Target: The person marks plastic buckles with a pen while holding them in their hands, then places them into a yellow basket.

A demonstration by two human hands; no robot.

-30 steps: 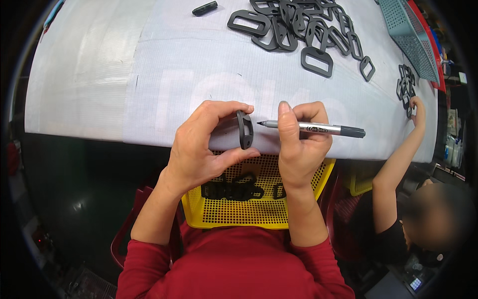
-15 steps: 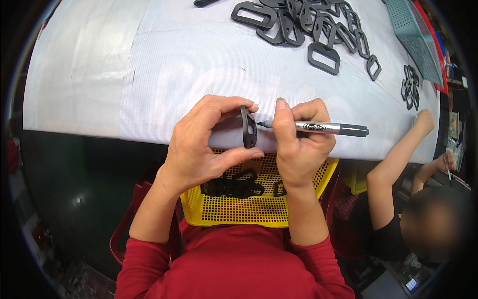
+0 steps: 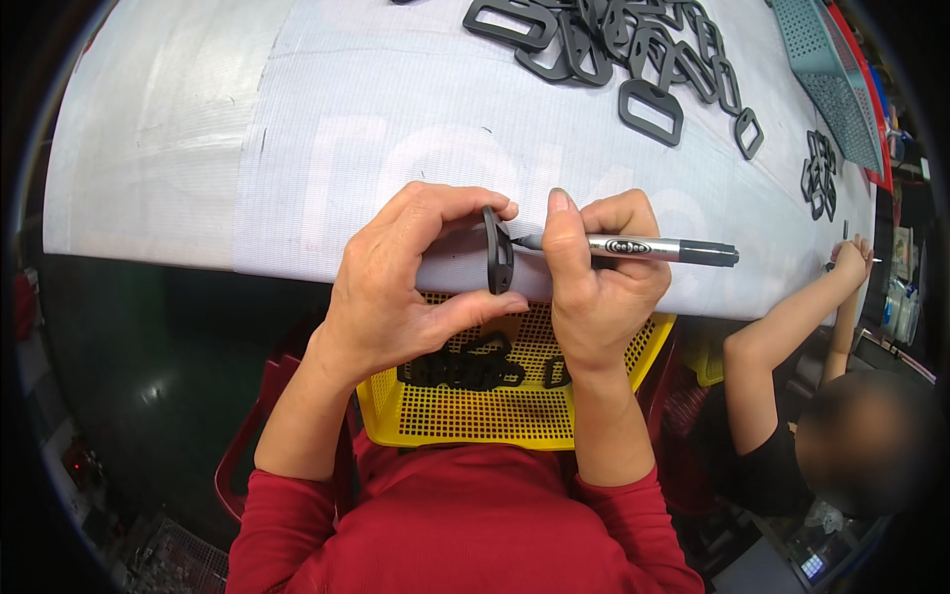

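Between the thumb and fingertips of my left hand a dark grey, frame-shaped strap buckle stands on edge, its narrow side toward me. My right hand grips a silver marker pen with a dark end, held almost level. The pen's dark tip points left and meets the buckle's right side or comes very close; I cannot tell whether it touches. Both hands are over the table's near edge. Below them sits a yellow mesh basket with several dark buckles in it.
A heap of grey buckles lies on the pale-covered table at the far side. A smaller cluster lies to the right, near a grey-green perforated basket. At right, a co-worker's hands are at the table edge.
The co-worker's lower hand has come up beside the other at the table edge. My hands, buckle and marker pen hold nearly the same pose; the view has shifted slightly.
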